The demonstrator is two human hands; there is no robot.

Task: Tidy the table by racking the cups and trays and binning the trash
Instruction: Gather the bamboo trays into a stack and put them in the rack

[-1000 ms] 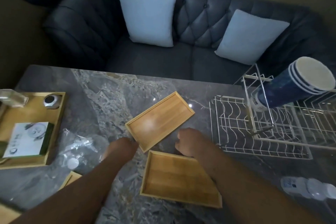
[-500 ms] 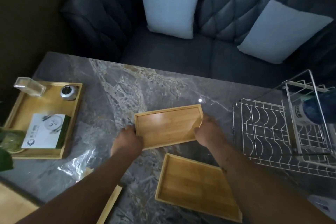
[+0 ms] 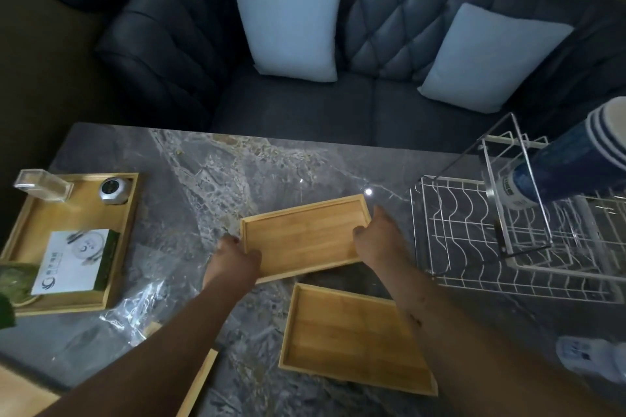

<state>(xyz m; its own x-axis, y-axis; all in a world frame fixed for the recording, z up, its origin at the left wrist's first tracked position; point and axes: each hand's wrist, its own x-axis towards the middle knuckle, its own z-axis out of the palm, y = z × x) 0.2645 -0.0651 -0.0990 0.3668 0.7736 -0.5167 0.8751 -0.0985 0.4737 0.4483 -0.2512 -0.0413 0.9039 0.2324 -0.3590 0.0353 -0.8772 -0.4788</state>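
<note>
A dark grey tufted sofa (image 3: 305, 112) with two pale blue cushions runs along the far edge of the grey marble table (image 3: 189, 186). A white wire rack (image 3: 474, 247) stands at the table's right edge. At the left edge lies a large bamboo tray (image 3: 50, 220) carrying a white-and-green box, a small silver tin and a clear block. A second bamboo tray (image 3: 352, 338) lies flat near the front edge, right of centre. Just beyond it, at the table's middle, is the flat rectangular bamboo tray (image 3: 305, 237), with a dark shadow under its near edge. A stack of blue paper cups (image 3: 569, 162) lies tilted in the rack's raised section. A crumpled clear plastic wrapper (image 3: 142, 308) sits beside the large tray's near corner, and a clear plastic bottle (image 3: 589, 359) lies at the front right. The left hand (image 3: 233, 261) grips the middle tray's left end, thumb over the rim, while the right hand (image 3: 379, 240) grips its right end, fingers curled round the edge.
</note>
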